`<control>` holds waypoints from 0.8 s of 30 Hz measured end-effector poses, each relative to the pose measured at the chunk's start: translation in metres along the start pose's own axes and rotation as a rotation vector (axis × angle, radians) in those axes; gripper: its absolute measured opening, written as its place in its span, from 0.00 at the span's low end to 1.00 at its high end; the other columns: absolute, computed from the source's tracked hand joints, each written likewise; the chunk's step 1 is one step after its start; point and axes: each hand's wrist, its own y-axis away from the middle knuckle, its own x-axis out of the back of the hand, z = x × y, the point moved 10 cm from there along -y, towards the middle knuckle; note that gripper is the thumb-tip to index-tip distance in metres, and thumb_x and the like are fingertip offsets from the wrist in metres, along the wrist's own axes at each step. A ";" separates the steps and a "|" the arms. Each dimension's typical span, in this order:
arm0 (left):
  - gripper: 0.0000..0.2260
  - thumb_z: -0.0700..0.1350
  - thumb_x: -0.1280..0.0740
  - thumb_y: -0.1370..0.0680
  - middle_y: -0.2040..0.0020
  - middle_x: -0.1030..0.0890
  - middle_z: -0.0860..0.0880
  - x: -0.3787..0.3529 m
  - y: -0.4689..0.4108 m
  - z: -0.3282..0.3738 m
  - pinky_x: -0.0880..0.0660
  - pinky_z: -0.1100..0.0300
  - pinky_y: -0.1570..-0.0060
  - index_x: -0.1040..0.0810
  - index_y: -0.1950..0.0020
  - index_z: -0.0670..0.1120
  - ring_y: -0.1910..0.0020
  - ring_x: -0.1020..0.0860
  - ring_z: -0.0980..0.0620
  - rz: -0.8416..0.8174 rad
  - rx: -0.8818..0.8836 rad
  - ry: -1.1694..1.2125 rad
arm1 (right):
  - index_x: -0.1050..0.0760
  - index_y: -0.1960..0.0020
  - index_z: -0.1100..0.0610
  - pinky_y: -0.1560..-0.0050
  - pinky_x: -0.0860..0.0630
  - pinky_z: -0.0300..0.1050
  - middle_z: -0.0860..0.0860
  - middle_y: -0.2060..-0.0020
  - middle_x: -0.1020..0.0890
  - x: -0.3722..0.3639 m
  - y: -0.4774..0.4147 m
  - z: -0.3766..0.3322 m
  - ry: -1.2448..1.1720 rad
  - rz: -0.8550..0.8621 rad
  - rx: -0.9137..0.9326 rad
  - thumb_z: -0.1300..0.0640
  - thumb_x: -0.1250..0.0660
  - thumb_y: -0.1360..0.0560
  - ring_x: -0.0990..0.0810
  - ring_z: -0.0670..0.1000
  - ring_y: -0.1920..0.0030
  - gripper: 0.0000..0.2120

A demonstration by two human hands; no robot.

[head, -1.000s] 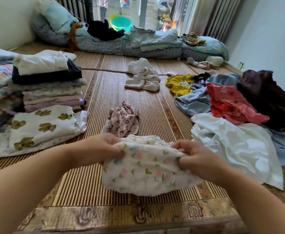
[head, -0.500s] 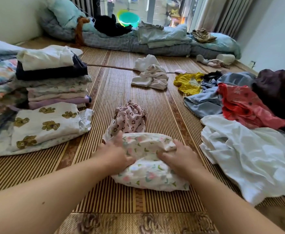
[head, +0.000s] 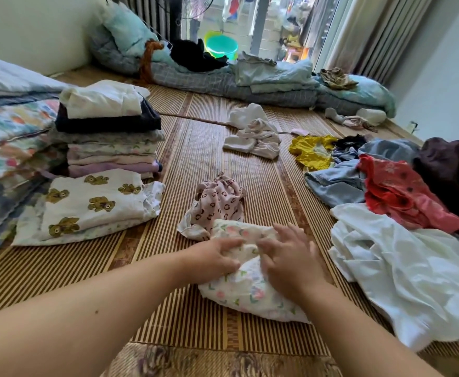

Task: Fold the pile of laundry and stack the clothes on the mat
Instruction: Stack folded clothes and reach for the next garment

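Observation:
A small white floral garment (head: 250,292) lies bunched on the bamboo mat (head: 195,148) right in front of me. My left hand (head: 217,257) pinches a fold at its left side between fingers and thumb. With spread fingers, my right hand (head: 288,257) presses on the garment's top right. A folded stack (head: 108,137) stands at the left, with a folded bear-print cloth (head: 92,202) in front of it. The unfolded pile lies at the right: a white cloth (head: 413,281), a red one (head: 402,197) and a blue one (head: 337,183).
A crumpled pink patterned garment (head: 220,202) touches the floral one's far edge. A cream garment (head: 255,137) and a yellow one (head: 312,151) lie farther back. Rolled bedding (head: 250,83) lines the far side, and a colourful quilt (head: 8,137) is at the left.
The floral garment went from held up in both hands down onto the mat. My hands have moved closer together on it, and the right hand's fingers have spread.

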 end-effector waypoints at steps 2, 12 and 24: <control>0.29 0.41 0.34 0.22 0.33 0.31 0.47 -0.001 0.001 -0.005 0.21 0.52 0.45 0.37 0.25 0.60 0.48 0.21 0.48 0.009 0.047 -0.079 | 0.38 0.26 0.43 0.29 0.48 0.69 0.50 0.25 0.40 -0.027 0.013 0.034 0.028 -0.249 -0.298 0.31 0.50 0.25 0.47 0.58 0.24 0.31; 0.40 0.34 0.33 0.28 0.46 0.25 0.48 -0.009 0.001 -0.009 0.26 0.65 0.67 0.47 0.21 0.53 0.63 0.24 0.56 0.017 0.044 -0.004 | 0.25 0.46 0.53 0.64 0.30 0.40 0.52 0.49 0.20 -0.024 0.033 0.045 -0.124 -0.250 -0.454 0.38 0.35 0.26 0.23 0.48 0.56 0.19; 0.38 0.28 0.36 0.26 0.34 0.30 0.46 0.116 0.075 -0.027 0.24 0.60 0.65 0.43 0.22 0.53 0.66 0.24 0.49 0.207 -0.192 0.371 | 0.22 0.47 0.57 0.58 0.17 0.56 0.56 0.56 0.15 0.009 -0.012 -0.077 -1.070 -0.155 -0.142 0.55 0.31 0.25 0.14 0.57 0.57 0.09</control>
